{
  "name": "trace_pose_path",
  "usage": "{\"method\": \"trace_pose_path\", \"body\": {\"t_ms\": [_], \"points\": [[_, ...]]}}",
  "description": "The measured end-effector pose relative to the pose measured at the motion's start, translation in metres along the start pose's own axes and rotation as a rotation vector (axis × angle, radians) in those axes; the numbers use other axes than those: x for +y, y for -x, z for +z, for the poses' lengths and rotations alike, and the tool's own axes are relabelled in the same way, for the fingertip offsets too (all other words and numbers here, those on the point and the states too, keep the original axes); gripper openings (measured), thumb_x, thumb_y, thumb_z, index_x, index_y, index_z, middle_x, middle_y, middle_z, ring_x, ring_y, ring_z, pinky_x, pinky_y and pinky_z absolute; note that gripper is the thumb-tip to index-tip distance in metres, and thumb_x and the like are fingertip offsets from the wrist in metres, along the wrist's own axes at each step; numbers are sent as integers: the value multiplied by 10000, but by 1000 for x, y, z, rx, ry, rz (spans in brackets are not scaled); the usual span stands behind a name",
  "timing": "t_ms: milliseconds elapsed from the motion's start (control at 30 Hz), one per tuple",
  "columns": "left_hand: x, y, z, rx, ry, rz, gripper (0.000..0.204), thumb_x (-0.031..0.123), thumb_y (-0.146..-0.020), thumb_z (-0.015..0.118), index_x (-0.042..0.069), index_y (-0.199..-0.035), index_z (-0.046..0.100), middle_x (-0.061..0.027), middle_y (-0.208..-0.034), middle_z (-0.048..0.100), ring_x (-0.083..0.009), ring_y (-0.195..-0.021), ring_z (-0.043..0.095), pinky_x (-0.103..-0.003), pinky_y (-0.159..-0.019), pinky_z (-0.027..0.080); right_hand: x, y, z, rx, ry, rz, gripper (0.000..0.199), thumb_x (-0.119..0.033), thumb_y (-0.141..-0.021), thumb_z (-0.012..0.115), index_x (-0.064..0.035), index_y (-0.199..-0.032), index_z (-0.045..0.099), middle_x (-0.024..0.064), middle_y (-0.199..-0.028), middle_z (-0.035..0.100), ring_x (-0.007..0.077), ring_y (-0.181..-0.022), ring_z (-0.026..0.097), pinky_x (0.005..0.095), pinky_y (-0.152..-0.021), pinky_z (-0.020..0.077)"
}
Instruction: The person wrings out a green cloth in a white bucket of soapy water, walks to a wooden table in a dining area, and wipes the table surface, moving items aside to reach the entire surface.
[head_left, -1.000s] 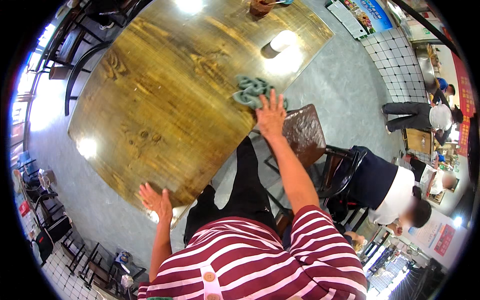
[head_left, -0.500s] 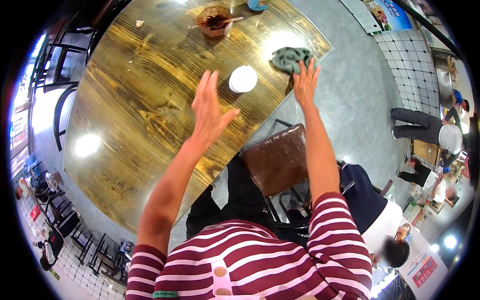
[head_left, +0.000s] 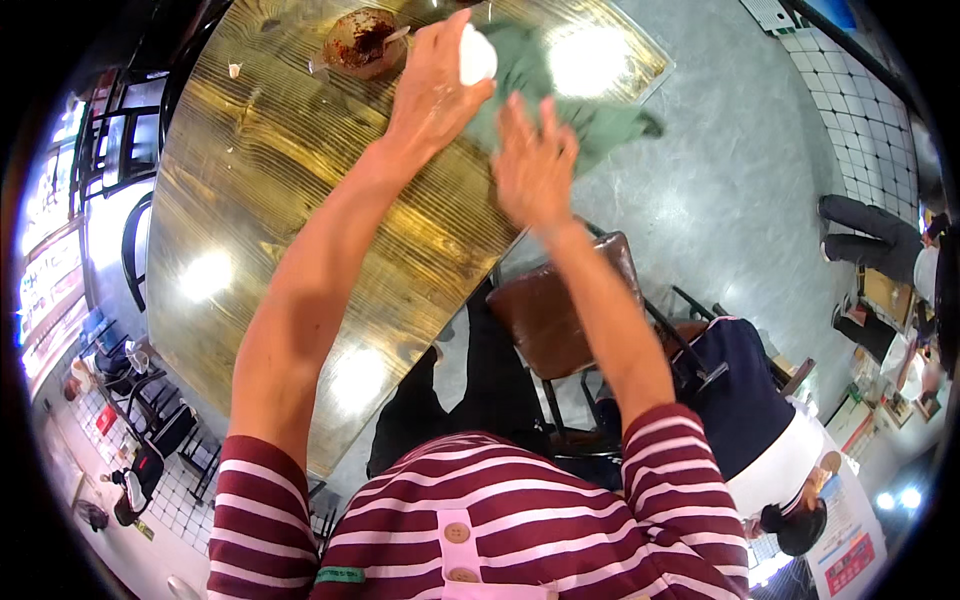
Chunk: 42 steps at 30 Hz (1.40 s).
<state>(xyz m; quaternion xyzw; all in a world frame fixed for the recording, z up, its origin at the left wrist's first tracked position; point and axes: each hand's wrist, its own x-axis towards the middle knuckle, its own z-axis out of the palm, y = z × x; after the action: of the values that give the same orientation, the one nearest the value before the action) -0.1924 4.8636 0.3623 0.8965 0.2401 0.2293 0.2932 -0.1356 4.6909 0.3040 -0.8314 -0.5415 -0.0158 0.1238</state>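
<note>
Two hands reach out over a long wooden surface [head_left: 290,200] with a strong grain and bright lamp glare on its varnish. The left hand [head_left: 432,85] is curled around a small white cup [head_left: 477,55], fingers wrapped round its side, so that only the pale rim and part of the wall show past the knuckles; whether the cup rests on the wood or is lifted off it cannot be told. The right hand [head_left: 535,165] lies flat and spread, fingers apart, pressing down on a green cloth [head_left: 585,115] and holding nothing in a closed grip. That cloth is spread near the far right edge of the surface, with one crumpled corner hanging toward the grey floor [head_left: 730,200]. The cup sits just beside the cloth, at its left edge.

Beyond the left hand stands a brown bowl [head_left: 364,40] with dark reddish remains inside and a utensil handle leaning out of it. A small pale scrap [head_left: 234,70] lies on the wood to the left of the bowl, apart from it.

Below the right forearm a chair with a brown padded seat [head_left: 550,310] is pushed close to the surface's edge. Another person in a dark top and white garment [head_left: 760,440] sits low at the right, well apart from both hands. Dark chairs [head_left: 130,250] stand along the left side.
</note>
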Motion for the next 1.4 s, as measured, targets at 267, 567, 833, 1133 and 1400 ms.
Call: {"method": "trace_pose_path", "body": {"t_ms": [267,567,833,1133,1400], "points": [[-19,-52,55,-168,45,23,742,139,-743,700,-41,-1372,350,-286,-1245,430,-439,-1146,465,-476,-983,404,16,29,-12,-108,13,-93,571,-347,-838,611,-313,-1390,469,38,-1537,298,347,-1394,275,523,-996,304],[-44,-28,35,-52,-59,175,739,231,-798,708,79,-1433,363,-233,-1393,384,-394,-1265,431,-465,-1032,414,59,-69,33,149,229,254,498,-394,-962,457,-231,-1432,426,136,-1518,320,406,-1392,225,554,-1014,252],[-29,110,-35,-103,301,-193,526,272,-922,555,12,-1366,443,-208,-1440,398,-366,-1345,364,-458,-1110,289,-125,41,7,-143,-22,3,667,-349,-883,571,-95,-1462,357,180,-1522,288,424,-1407,197,521,-1056,227],[-6,248,-57,-65,-120,-217,530,329,-959,484,66,-1413,409,-122,-1499,340,-284,-1405,272,-520,-1114,165,-104,51,-4,-434,-103,-651,615,-342,-898,521,-75,-1436,385,82,-1508,339,300,-1424,227,490,-1075,228],[-105,102,-24,57,-203,-178,600,460,-1002,319,99,-1480,296,-62,-1543,291,-226,-1436,226,-462,-1164,135,-113,-54,65,-39,133,-313,622,-425,-939,476,-123,-1466,341,86,-1566,244,368,-1441,125,496,-1070,195]]}}
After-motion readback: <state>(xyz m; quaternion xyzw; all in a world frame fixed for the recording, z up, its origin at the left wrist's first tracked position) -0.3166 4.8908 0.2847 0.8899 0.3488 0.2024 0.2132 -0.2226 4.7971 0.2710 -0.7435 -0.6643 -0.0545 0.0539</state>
